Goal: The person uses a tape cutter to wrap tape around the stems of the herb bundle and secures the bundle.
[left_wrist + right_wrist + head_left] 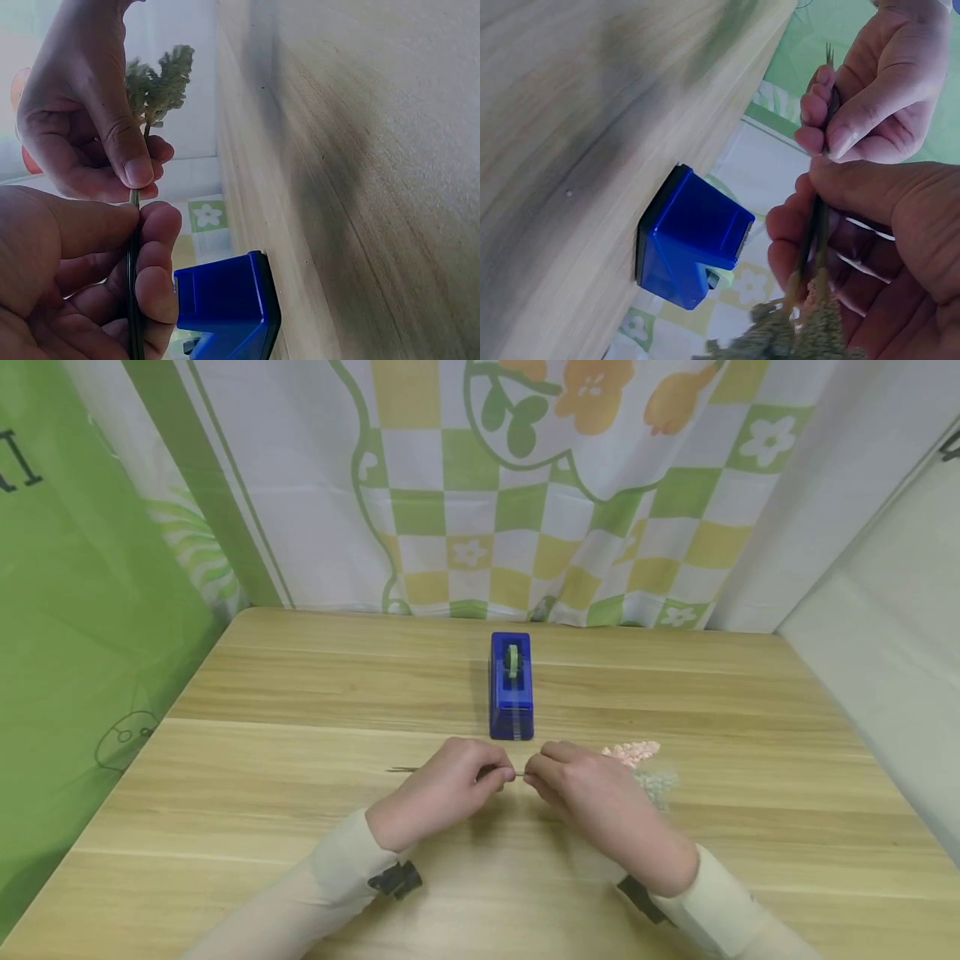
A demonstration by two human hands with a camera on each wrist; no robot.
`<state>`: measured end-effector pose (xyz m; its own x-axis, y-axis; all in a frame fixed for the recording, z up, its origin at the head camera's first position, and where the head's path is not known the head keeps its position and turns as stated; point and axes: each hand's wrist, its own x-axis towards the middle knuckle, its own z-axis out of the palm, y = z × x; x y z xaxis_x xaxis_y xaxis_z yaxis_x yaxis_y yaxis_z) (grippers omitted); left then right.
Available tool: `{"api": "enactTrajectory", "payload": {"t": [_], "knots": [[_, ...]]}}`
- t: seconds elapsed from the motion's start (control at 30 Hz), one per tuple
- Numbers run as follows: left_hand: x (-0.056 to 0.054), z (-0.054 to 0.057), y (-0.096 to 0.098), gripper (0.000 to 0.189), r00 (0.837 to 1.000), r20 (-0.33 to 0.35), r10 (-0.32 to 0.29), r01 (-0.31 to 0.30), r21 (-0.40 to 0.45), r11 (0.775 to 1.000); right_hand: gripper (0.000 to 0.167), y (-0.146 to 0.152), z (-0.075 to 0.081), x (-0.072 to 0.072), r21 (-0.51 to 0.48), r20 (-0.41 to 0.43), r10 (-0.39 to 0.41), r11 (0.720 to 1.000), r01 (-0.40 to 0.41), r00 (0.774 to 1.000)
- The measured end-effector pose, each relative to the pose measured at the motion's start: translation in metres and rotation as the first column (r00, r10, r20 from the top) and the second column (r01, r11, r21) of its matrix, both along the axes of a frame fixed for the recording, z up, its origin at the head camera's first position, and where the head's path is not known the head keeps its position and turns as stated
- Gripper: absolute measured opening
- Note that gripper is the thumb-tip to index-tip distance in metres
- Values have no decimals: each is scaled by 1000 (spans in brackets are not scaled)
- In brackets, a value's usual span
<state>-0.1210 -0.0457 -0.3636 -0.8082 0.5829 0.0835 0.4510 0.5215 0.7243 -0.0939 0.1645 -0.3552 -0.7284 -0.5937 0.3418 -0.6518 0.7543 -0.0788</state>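
A small bunch of artificial flower sprigs lies crosswise between my two hands, its thin dark stems (401, 769) pointing left. At the right end are a pink flower head (633, 752) and pale green flower heads (657, 783). My left hand (448, 785) pinches the stems between thumb and fingers. Right beside it, the right hand (596, 797) grips them nearer the flowers. Only a short piece of stem shows between the fingertips. In the right wrist view, green flower heads (821, 330) hang below the right palm.
A blue tape dispenser (512, 689) with a roll of tape stands just beyond the hands, its cutting end facing me. The wood-grain table (315, 693) reaches back to a patterned curtain (517, 527). Green fabric (90, 610) hangs at left.
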Motion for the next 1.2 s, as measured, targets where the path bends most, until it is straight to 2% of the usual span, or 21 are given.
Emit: {"api": "enactTrajectory", "payload": {"t": [0.3,0.47,0.77,1.03,1.2], "knots": [[0,-1,2,14,1000,-8,19,-19,3,1000,16,-3,-1,0,41,-29,-30,999,31,999],[-1,-2,2,13,1000,-14,25,-25,4,1000,23,-3,0,1,73,-18,-47,996,48,999],[-1,-4,2,12,999,-32,24,-23,20,1000,15,-3,0,1,75,-3,-26,997,27,1000],[0,-3,2,18,999,-45,3,-4,-4,1000,19,-2,-2,-3,50,-50,-27,998,30,998],[-1,-3,2,18,1000,-24,10,-10,-9,1000,17,-2,-2,-4,50,-48,-37,998,40,998]]}}
